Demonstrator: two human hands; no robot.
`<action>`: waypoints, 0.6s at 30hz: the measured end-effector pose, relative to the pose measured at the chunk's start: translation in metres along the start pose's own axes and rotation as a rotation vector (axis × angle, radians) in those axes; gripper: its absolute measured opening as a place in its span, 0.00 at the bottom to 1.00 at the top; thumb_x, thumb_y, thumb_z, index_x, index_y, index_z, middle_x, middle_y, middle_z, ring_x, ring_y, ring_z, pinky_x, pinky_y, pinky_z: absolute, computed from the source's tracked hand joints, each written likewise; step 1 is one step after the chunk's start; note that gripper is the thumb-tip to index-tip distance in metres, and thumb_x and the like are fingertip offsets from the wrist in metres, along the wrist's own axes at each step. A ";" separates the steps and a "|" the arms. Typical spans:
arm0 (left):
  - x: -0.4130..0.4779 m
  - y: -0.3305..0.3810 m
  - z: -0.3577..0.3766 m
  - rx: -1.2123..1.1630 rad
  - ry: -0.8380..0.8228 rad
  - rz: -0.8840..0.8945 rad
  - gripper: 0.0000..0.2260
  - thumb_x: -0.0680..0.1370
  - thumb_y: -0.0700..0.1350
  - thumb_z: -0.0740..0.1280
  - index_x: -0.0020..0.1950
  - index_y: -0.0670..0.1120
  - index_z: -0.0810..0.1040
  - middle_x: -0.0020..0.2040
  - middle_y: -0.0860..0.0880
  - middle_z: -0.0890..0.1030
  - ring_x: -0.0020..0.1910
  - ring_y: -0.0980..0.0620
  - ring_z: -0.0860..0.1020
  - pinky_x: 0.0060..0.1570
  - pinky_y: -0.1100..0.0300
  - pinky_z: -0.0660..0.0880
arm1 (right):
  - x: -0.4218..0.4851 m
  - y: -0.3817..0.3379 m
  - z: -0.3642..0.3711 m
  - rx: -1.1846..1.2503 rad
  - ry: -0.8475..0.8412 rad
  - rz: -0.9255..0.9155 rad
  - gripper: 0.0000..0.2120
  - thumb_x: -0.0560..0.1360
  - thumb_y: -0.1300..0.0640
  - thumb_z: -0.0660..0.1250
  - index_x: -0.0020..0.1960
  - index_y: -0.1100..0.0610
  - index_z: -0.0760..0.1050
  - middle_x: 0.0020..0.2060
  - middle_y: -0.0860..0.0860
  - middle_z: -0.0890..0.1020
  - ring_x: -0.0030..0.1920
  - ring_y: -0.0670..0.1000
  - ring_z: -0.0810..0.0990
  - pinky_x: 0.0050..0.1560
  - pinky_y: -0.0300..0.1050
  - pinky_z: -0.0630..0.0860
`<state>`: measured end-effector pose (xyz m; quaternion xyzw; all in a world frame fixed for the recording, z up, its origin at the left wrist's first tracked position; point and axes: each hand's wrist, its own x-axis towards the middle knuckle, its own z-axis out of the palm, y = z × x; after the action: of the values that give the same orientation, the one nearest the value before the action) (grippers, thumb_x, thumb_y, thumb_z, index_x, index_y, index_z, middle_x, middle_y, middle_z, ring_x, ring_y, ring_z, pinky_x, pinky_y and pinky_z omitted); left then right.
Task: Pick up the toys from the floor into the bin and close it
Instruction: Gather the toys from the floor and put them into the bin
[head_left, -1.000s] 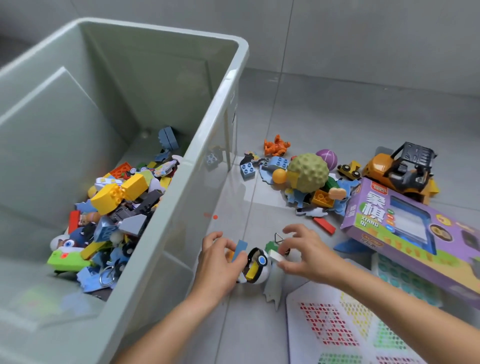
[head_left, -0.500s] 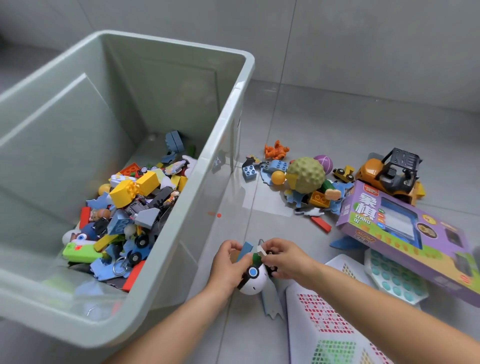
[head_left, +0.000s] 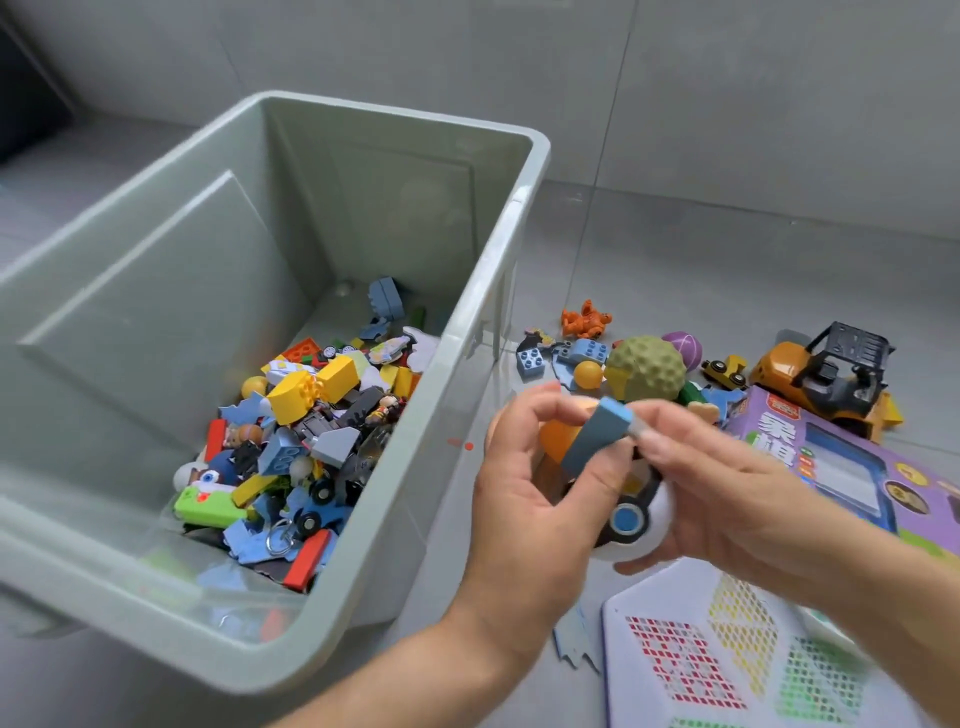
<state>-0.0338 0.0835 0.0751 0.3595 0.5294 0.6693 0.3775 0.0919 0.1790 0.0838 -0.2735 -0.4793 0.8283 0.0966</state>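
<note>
A pale green bin stands open on the left, its bottom covered with several bricks and small toys. Both hands are raised together just right of the bin's wall, cupping a bundle of toys. My left hand holds an orange ball and a blue block. My right hand grips a white ball toy with a blue button from below and pinches the block's top end. More toys lie on the floor behind: a green bumpy ball, blue bricks, an orange figure.
An orange toy forklift and a purple game box lie at the right. A white peg board lies on the floor under my right forearm, with a pale blue puzzle scrap beside it. Grey wall behind.
Both hands gathered the ball toy, block and small pieces off the floor and lifted them together, up beside the bin's right wall. The view shifted so the bin sits lower.
</note>
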 end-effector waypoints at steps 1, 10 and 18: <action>-0.001 0.023 -0.002 -0.012 -0.002 0.057 0.07 0.68 0.50 0.70 0.44 0.58 0.75 0.55 0.62 0.76 0.52 0.58 0.80 0.45 0.65 0.77 | -0.003 -0.014 0.011 0.012 -0.055 -0.077 0.18 0.70 0.46 0.71 0.55 0.54 0.76 0.48 0.60 0.81 0.42 0.58 0.84 0.38 0.56 0.81; 0.046 0.107 -0.135 0.617 0.016 0.050 0.09 0.66 0.50 0.72 0.43 0.57 0.75 0.51 0.55 0.81 0.44 0.62 0.81 0.42 0.63 0.79 | 0.097 -0.042 0.108 -0.947 0.085 -0.586 0.08 0.77 0.54 0.64 0.55 0.55 0.77 0.46 0.48 0.81 0.47 0.48 0.79 0.47 0.42 0.76; 0.039 0.077 -0.148 1.264 0.060 -0.257 0.22 0.74 0.57 0.64 0.68 0.60 0.66 0.76 0.53 0.54 0.74 0.51 0.57 0.69 0.52 0.62 | 0.117 -0.036 0.089 -1.305 0.271 -0.608 0.24 0.75 0.53 0.67 0.70 0.48 0.67 0.68 0.48 0.67 0.66 0.46 0.67 0.64 0.38 0.64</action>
<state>-0.1917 0.0415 0.1270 0.4273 0.8707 0.1878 0.1550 -0.0574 0.1814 0.1072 -0.2302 -0.9139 0.2695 0.1981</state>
